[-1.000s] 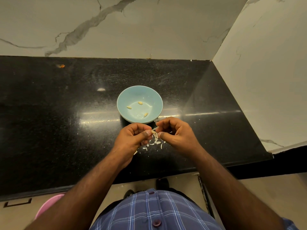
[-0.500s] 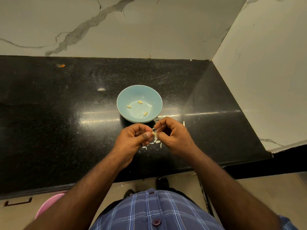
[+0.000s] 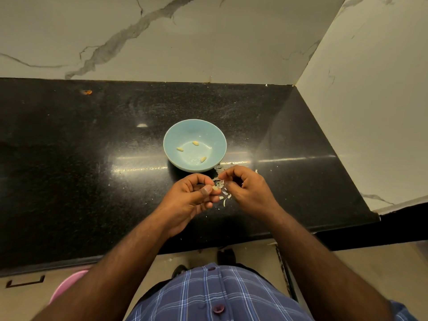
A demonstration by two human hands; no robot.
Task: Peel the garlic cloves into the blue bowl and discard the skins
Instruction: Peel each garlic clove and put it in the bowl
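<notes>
A pale blue bowl [image 3: 172,137] stands on the black counter [image 3: 69,170] with three peeled garlic cloves [image 3: 195,143] in its bottom. Just in front of the bowl my left hand [image 3: 191,200] pinches a small pale garlic clove [image 3: 215,188] between thumb and fingertips. My right hand [image 3: 247,189] is beside it with curled fingers, pinching a shred of skin at the clove's tip. Loose garlic skins [image 3: 225,196] lie on the counter below and between the hands, a few more by the bowl's right side.
Marble walls close the counter at the back and right. The counter's front edge runs just below my forearms. A pink tub [image 3: 67,286] sits on the floor at lower left. A small orange speck [image 3: 87,91] lies far left on the counter.
Both hands stay at the same spot in front of the bowl. The right hand has pulled slightly away from the left, drawing skin off the clove. The bowl's contents are unchanged.
</notes>
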